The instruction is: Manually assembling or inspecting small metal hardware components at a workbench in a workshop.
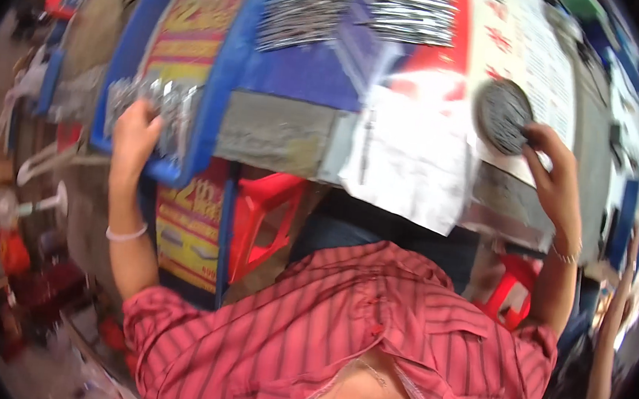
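At the left, my left hand (138, 130) is closed over a bundle of shiny silver metal pieces (177, 120) in the near end of a blue plastic tray (217, 105). What its fingers hold is hidden. Over on the right, my right hand (552, 164) has its thumb and fingers pinched together at the edge of a round dark dish (506, 116). Small grey parts seem to fill this dish, too blurred to name. Anything between those fingertips is too small to make out. Long rows of thin silver metal pieces (315, 7) lie at the far side of the table.
A crumpled white sheet (411, 162) hangs over the table's near edge. Printed red and white paper (526, 46) lies under the dish. Red plastic stools (260, 221) stand below. A small white fan (26, 206) is at far left; another person's arm (613, 343) shows at right.
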Action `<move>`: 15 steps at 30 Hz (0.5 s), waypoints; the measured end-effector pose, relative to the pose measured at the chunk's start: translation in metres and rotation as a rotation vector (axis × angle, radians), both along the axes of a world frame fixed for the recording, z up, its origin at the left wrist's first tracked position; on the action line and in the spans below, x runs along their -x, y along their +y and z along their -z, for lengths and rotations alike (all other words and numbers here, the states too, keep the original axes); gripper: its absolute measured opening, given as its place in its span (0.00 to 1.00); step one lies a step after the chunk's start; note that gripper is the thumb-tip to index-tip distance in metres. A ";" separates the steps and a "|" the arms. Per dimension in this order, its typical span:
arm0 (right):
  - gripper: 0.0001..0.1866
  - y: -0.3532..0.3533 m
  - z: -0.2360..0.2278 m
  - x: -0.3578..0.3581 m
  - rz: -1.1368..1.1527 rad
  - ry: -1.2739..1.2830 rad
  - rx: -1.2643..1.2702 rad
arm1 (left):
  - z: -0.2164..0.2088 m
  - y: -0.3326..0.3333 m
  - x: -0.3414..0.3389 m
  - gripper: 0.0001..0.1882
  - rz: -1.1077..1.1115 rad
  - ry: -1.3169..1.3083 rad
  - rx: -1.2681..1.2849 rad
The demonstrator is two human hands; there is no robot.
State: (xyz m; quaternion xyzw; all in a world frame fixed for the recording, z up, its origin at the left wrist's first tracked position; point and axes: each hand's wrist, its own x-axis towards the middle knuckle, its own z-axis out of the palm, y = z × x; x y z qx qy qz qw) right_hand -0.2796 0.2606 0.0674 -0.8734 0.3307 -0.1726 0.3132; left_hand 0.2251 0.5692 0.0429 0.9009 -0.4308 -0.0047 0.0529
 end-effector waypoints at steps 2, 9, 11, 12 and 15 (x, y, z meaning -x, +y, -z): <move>0.11 -0.006 0.012 0.004 -0.023 0.024 0.046 | -0.004 -0.002 0.003 0.08 -0.026 -0.025 -0.043; 0.14 -0.033 0.045 0.003 -0.046 0.276 0.330 | 0.000 0.002 0.015 0.06 -0.037 0.020 0.102; 0.12 -0.039 0.047 -0.003 -0.033 0.319 0.353 | 0.003 0.009 0.010 0.05 -0.056 0.006 0.161; 0.11 -0.043 0.048 -0.006 -0.042 0.345 0.371 | 0.001 0.012 0.010 0.05 -0.050 0.000 0.141; 0.04 -0.048 0.049 -0.012 -0.036 0.317 0.453 | -0.003 0.017 0.012 0.08 -0.125 0.188 0.482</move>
